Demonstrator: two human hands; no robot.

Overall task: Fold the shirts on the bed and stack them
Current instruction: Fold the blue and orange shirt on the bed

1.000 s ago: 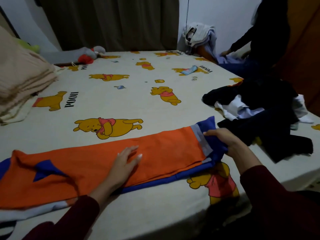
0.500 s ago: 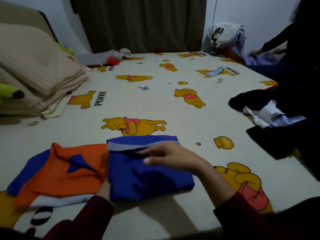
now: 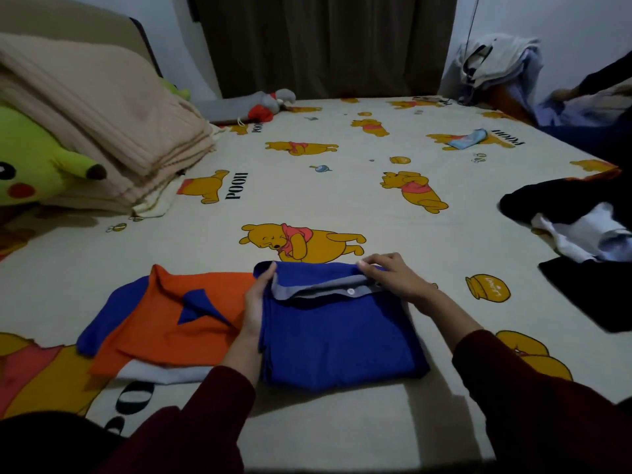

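An orange and blue shirt (image 3: 335, 336) lies near the front edge of the bed (image 3: 342, 193). Its blue lower half is folded over to the left, and the orange collar end (image 3: 164, 323) lies flat on the left. My left hand (image 3: 254, 302) grips the left edge of the blue flap, thumb on top. At the flap's far right corner, by the grey hem with a white button, my right hand (image 3: 393, 275) pinches the cloth. A heap of dark and white unfolded clothes (image 3: 581, 213) lies at the right edge of the bed.
Folded beige blankets (image 3: 102, 131) and a yellow-green plush toy (image 3: 30, 165) fill the left side. A grey and red soft toy (image 3: 270, 104) lies by the curtain. Another person's arm (image 3: 602, 83) reaches over clothes (image 3: 496, 59) at the far right corner.
The shirt's right half has been folded over to the left onto itself. My left hand came out from under the flap to grip its left edge, and my right hand shifted to its far right corner.
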